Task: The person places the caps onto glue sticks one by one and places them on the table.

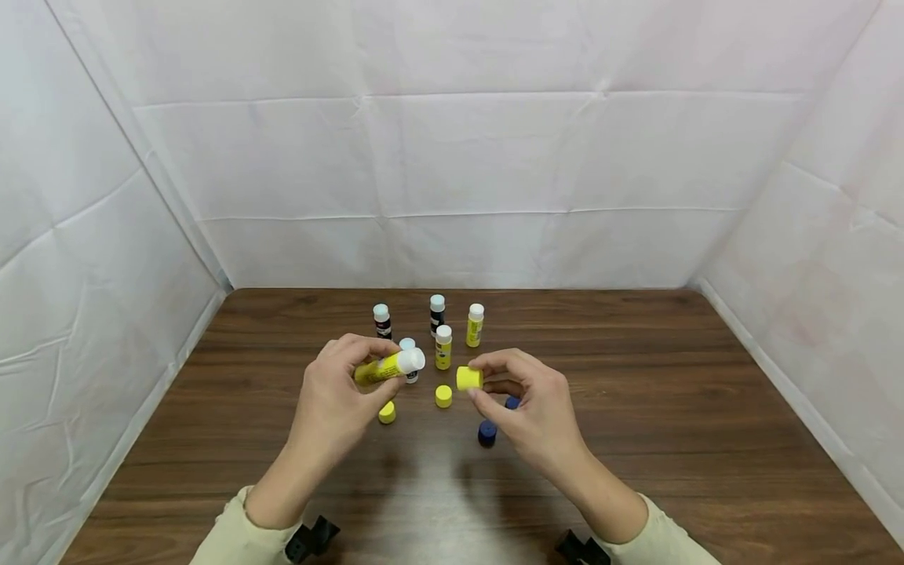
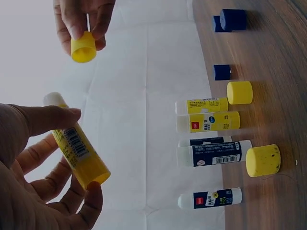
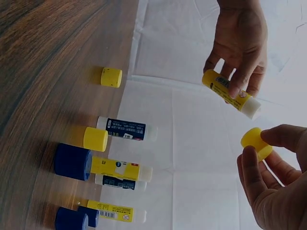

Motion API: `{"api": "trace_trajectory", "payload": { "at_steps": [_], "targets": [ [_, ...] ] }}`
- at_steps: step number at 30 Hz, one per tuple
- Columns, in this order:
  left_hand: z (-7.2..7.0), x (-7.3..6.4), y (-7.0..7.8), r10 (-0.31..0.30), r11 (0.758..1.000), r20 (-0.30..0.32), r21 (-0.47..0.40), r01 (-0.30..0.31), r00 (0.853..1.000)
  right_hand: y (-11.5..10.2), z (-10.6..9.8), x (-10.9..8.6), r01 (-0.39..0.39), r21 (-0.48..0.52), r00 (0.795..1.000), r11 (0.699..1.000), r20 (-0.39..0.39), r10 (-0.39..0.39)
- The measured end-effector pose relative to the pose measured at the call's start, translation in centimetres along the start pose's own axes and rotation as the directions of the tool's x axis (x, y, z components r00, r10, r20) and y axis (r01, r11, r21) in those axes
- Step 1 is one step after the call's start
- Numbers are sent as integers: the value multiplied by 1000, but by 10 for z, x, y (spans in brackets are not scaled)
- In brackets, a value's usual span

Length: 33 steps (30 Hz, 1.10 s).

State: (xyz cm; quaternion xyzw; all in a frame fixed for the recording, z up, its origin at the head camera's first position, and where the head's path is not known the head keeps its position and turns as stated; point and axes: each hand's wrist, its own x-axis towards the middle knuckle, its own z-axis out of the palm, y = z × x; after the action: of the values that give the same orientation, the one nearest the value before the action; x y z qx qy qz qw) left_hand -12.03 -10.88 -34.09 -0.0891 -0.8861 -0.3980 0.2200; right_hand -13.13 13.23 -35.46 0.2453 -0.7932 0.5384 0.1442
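My left hand (image 1: 332, 396) grips a yellow glue stick (image 1: 380, 370), tilted, its uncapped white end pointing right. My right hand (image 1: 540, 408) pinches a yellow cap (image 1: 469, 378) between thumb and fingers. In the right wrist view the yellow cap (image 3: 257, 143) is apart from the glue stick (image 3: 229, 93), just below its white end. Both hands are raised above the table. Behind them, uncapped yellow glue sticks (image 1: 475, 328) and navy glue sticks (image 1: 382, 323) stand upright; the left hand and its glue stick partly cover one navy stick.
Two yellow caps (image 1: 443, 396) sit on the wooden table (image 1: 671, 392) in front of the standing sticks. Three blue caps (image 2: 233, 19) show in the left wrist view; the right hand partly hides one (image 1: 512, 402) in the head view. White cloth walls (image 1: 466, 157) enclose the table's back and sides.
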Motion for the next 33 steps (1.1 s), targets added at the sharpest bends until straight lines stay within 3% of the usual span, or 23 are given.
{"api": "trace_trajectory", "payload": {
  "at_steps": [3, 7, 16, 26, 33],
  "targets": [
    [1, -1, 2, 75, 996, -37, 54, -73, 996, -1, 0, 0, -8, 14, 1000, 1000, -5, 8],
    [2, -2, 5, 174, 978, -81, 130, -163, 981, -1, 0, -1, -29, 44, 1000, 999, -10, 29],
    [8, -4, 9, 358, 913, -142, 261, -314, 923, -1, 0, -3, -77, 104, 997, 992, -18, 79],
    [12, -9, 12, 440, 872, -160, 312, -378, 883, -1, 2, -3, -73, 160, 997, 984, -10, 75],
    [15, -11, 15, 454, 868, -162, 302, -394, 876, -1, 4, -4, -56, 182, 998, 982, -2, 57]
  ]
}}
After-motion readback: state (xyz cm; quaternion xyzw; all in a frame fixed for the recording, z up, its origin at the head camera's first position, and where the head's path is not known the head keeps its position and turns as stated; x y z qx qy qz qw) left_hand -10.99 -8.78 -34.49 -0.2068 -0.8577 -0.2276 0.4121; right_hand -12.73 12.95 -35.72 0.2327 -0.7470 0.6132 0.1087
